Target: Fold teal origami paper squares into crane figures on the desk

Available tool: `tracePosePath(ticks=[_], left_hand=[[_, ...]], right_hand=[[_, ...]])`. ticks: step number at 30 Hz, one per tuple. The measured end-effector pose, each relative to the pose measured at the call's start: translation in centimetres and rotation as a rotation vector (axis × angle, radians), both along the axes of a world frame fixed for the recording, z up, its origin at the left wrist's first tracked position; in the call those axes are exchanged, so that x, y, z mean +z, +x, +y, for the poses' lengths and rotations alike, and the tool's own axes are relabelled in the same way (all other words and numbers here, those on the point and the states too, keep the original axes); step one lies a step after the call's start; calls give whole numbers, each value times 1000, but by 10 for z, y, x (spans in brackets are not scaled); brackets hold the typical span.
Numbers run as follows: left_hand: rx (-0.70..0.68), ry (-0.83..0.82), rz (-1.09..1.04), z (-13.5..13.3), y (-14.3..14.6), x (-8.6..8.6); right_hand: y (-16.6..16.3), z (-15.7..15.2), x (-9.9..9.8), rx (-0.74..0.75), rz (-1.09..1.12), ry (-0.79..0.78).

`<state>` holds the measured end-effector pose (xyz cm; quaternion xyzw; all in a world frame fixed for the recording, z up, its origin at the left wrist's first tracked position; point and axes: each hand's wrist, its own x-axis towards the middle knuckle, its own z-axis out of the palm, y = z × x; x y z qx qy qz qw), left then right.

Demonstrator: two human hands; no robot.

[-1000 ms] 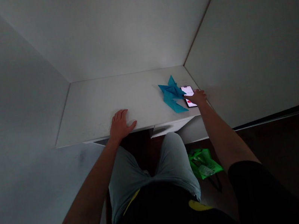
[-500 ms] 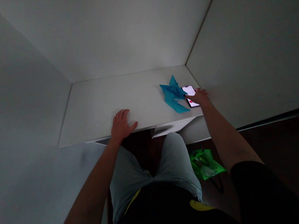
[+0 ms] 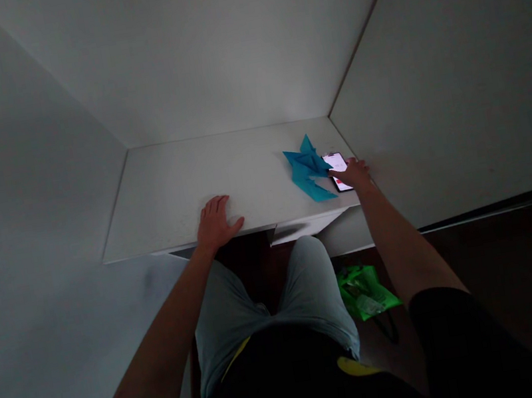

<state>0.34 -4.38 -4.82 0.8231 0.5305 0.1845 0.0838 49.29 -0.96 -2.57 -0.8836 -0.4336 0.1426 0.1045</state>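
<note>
My left hand (image 3: 214, 222) lies flat on the white desk (image 3: 222, 179) near its front edge, fingers stretched out, holding nothing. My right hand (image 3: 355, 173) rests over a lit phone (image 3: 336, 166) at the desk's right side, one finger extended onto the screen and the others loosely curled. It does not grip the phone. A folded blue paper figure (image 3: 308, 169) lies just left of the phone, touching its edge.
White walls close the desk in at the back, left and right. A green bag (image 3: 365, 291) lies on the dark floor under the desk's right end. My knees in light shorts sit under the front edge.
</note>
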Motion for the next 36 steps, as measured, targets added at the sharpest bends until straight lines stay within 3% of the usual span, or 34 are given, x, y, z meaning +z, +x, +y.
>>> tracePosePath(ticks=[14, 18, 22, 27, 29, 36], left_hand=[[-1, 9, -45, 1, 1, -1], [0, 14, -37, 1, 1, -1], [1, 4, -26, 1, 0, -1], [-14, 8, -22, 2, -1, -1], [-15, 16, -25, 3, -2, -2], [-11, 31, 1, 4, -2, -3]], right_hand=[[2, 3, -2, 3, -7, 7], [-10, -10, 5, -15, -119, 203], [-33, -44, 2, 211, -187, 449], [-67, -84, -13, 439, -175, 385], [-77, -92, -15, 508, -128, 402], [-87, -92, 1, 664, 4, 679]])
